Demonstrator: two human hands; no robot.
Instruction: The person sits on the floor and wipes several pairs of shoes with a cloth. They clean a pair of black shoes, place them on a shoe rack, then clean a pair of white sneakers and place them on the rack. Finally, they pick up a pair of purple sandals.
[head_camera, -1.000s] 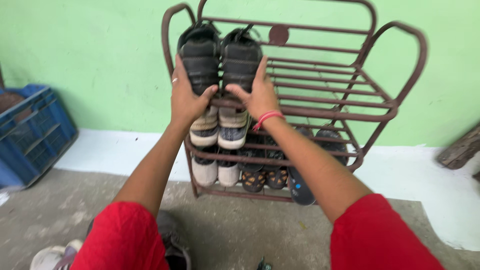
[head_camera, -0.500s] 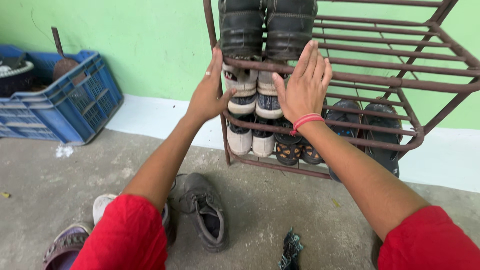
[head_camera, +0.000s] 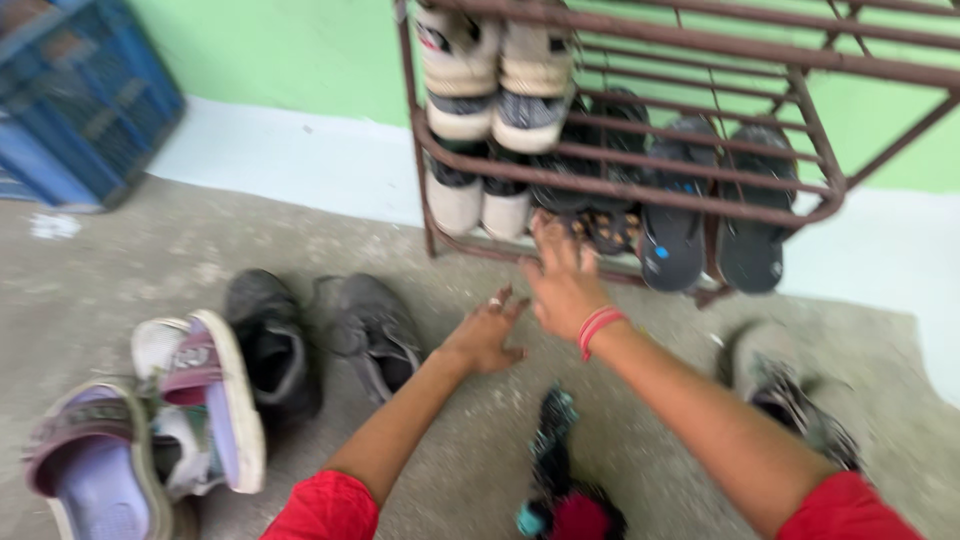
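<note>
Head view: grey shoe (head_camera: 372, 335) toe away.

Concrete floor (head_camera: 150, 255) below me, grey and patchy, meeting a white strip at the foot of the green wall. On it: brown metal shoe rack (head_camera: 830, 195) standing at the wall, blue crate (head_camera: 70, 100) far left. Loose on the floor left of me: two dark shoes (head_camera: 270, 340) side by side, a white-and-purple sandal (head_camera: 205, 395) tipped on edge, a purple sandal (head_camera: 85, 470) at the frame corner. A grey shoe (head_camera: 790, 395) lies right, near the rack's foot. Dark crumpled item (head_camera: 555, 460) between my arms, too blurred to identify. Rack shelves carry white sneakers (head_camera: 495, 85) upper left, black flip-flops (head_camera: 710, 215) lower right.
</note>
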